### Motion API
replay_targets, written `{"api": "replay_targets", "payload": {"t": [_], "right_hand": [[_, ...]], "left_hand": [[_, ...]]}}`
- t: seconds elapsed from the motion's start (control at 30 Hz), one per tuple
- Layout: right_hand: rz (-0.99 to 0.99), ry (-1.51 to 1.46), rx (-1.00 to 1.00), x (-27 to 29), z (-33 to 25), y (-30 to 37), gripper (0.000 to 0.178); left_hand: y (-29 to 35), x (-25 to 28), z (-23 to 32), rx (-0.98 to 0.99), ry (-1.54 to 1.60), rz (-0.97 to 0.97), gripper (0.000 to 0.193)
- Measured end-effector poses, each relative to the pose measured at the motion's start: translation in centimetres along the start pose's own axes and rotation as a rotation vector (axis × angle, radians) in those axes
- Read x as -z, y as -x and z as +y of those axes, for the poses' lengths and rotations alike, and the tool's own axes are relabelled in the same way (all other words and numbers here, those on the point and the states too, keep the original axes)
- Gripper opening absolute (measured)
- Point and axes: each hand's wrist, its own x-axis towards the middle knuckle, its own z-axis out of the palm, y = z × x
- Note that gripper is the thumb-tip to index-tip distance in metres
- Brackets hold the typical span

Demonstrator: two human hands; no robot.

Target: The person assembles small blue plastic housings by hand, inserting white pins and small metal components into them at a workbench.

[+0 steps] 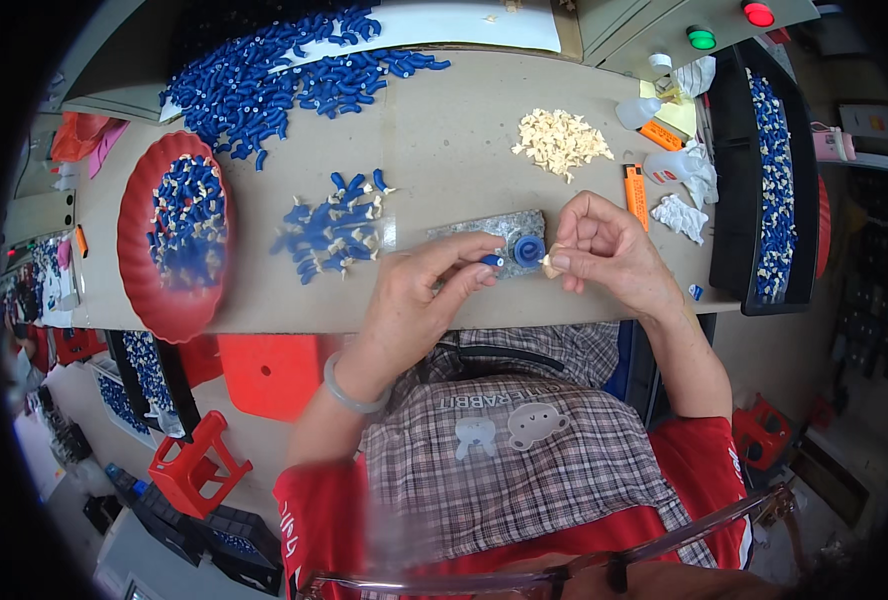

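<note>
Between thumb and fingers of my left hand (426,295) is a small blue curved tube piece (492,261), its pale end facing right. My right hand (607,250) pinches a small cream plastic piece (550,262) at its fingertips. Between the two hands, a round blue cup-like part (529,249) sits on a grey metal block (454,229) on the table. Left of the block lies a loose group of blue pieces with cream ends (336,228). Beyond the right hand is a pile of cream pieces (562,142).
A large heap of blue pieces (254,90) covers the far left. The red scalloped basin (136,230) at left holds blue-and-cream pieces, as does a black tray (732,190) at right. Orange cutters (635,196), small bottles (638,111) and crumpled tissue (680,219) lie near that tray.
</note>
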Motion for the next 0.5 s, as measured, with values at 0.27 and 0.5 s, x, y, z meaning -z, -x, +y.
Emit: {"api": "replay_targets", "payload": {"t": [0.27,0.5], "right_hand": [[-0.026,-0.256,0.096,-2.1,1.2,0.1,0.023],[-0.066,-0.267,0.113,-2.1,1.6,0.0,0.02]], "left_hand": [[0.0,-1.3,-1.0,-0.011,0.08,0.01,0.016],[0.0,-1.4,-0.6,-0.011,0.08,-0.014,0.016]]}}
